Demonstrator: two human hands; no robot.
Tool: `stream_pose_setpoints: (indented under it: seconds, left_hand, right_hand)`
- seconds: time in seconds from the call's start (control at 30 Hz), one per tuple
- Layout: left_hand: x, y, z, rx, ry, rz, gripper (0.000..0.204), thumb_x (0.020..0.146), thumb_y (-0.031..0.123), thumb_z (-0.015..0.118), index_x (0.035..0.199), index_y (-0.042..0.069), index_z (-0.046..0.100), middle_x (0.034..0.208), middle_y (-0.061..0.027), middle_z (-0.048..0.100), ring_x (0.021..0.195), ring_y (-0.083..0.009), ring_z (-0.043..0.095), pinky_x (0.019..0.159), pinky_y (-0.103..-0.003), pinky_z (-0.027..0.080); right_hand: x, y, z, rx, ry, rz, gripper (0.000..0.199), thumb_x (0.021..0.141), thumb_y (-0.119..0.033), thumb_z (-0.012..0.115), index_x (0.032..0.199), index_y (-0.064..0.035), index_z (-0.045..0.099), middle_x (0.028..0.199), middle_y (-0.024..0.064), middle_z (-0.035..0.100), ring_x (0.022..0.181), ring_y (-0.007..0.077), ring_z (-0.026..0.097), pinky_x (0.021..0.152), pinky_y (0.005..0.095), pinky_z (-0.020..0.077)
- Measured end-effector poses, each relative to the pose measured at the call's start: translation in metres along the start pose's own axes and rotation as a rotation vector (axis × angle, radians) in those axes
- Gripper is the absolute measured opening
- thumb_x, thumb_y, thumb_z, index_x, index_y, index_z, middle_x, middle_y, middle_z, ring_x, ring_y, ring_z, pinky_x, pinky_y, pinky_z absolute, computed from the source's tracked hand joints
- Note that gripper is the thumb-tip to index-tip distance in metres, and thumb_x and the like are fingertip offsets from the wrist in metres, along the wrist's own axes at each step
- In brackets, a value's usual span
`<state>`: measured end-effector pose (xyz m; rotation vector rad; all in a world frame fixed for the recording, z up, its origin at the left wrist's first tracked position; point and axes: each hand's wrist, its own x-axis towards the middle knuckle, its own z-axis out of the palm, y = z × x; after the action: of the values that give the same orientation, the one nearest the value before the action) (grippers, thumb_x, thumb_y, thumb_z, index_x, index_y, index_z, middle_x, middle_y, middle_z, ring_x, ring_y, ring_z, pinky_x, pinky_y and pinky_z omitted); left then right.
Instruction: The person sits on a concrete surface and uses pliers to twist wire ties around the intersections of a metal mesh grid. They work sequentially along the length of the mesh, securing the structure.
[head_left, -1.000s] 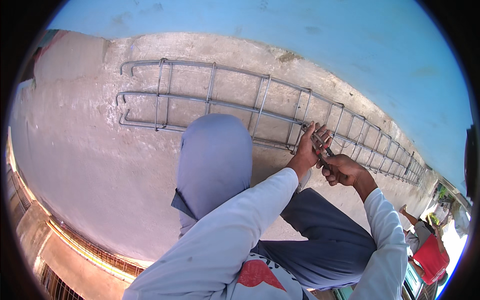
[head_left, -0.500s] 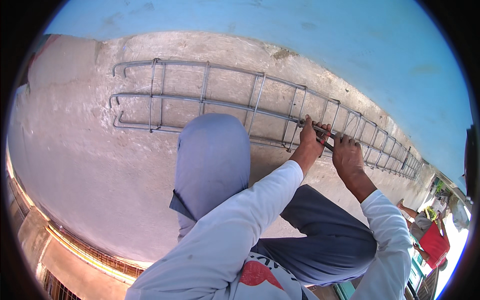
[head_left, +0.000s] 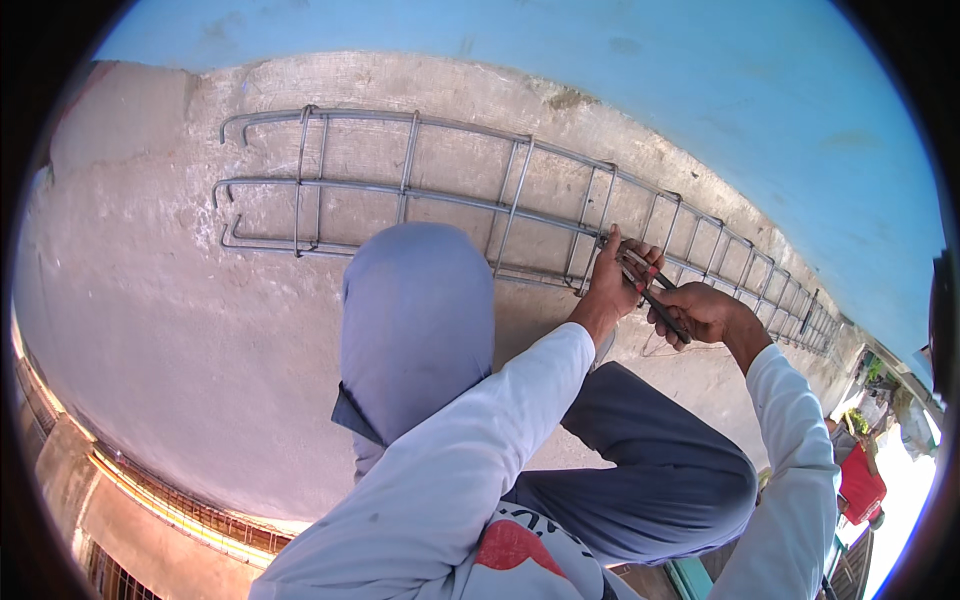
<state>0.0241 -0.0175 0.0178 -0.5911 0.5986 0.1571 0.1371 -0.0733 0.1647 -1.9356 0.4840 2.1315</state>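
A long cage of grey steel rebar (head_left: 455,212), with square stirrups along its bars, lies on the concrete. At its middle bar, my left hand (head_left: 615,278) has its thumb up and its fingers curled beside the pincers. What those fingers grip is hidden. My right hand (head_left: 705,312) is closed round the handles of the dark pincers (head_left: 663,300), which have red bands on them. The tool slants from the cage down toward my right palm. A thin wire seems to hang below the hands.
My bent knee (head_left: 418,300) stands against the near side of the cage. A blue wall (head_left: 700,70) runs along the far side of the concrete surface (head_left: 190,350). At the far right is another person in red (head_left: 860,485). Rebar shows below a ledge at lower left.
My right hand has turned and dropped slightly, swinging the pincers' handles downward. The left hand stays by the same bar. The person in red has shifted, partly behind my right sleeve.
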Motion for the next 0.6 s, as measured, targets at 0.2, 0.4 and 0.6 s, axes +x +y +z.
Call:
stream_pose_setpoints:
  seconds: [0.2, 0.4, 0.6]
  left_hand:
    - [0.015, 0.000, 0.008, 0.057, 0.229, 0.035, 0.048, 0.104, 0.055, 0.047, 0.085, 0.011, 0.052, 0.072, -0.0049, 0.059, 0.073, -0.0243, 0.063, 0.076, -0.045, 0.055]
    - [0.022, -0.002, 0.028, -0.082, 0.342, 0.044, 0.047, 0.099, 0.060, 0.052, 0.083, 0.016, 0.051, 0.073, -0.0018, 0.059, 0.071, -0.0198, 0.063, 0.073, -0.038, 0.052]
    - [-0.001, 0.003, 0.023, 0.131, 0.291, 0.024, 0.041, 0.096, 0.054, 0.063, 0.092, 0.014, 0.056, 0.084, -0.0046, 0.066, 0.081, -0.0210, 0.066, 0.079, -0.038, 0.053]
  right_hand:
    - [-0.017, -0.015, 0.036, -1.317, 0.724, -0.372, 0.044, 0.086, -0.031, 0.075, 0.109, 0.0037, 0.061, 0.093, 0.0183, 0.070, 0.091, 0.0302, 0.072, 0.081, 0.0478, 0.0559]
    - [-0.006, -0.009, 0.047, -1.819, 1.077, -0.376, 0.034, 0.092, -0.017, 0.060, 0.122, -0.0016, 0.057, 0.101, 0.0126, 0.066, 0.091, 0.0299, 0.069, 0.083, 0.0421, 0.0539]
    - [-0.008, -0.041, 0.013, -0.948, 0.411, -0.058, 0.034, 0.099, -0.034, 0.064, 0.090, -0.0018, 0.065, 0.067, 0.0097, 0.064, 0.063, 0.0225, 0.067, 0.061, 0.0378, 0.0545]
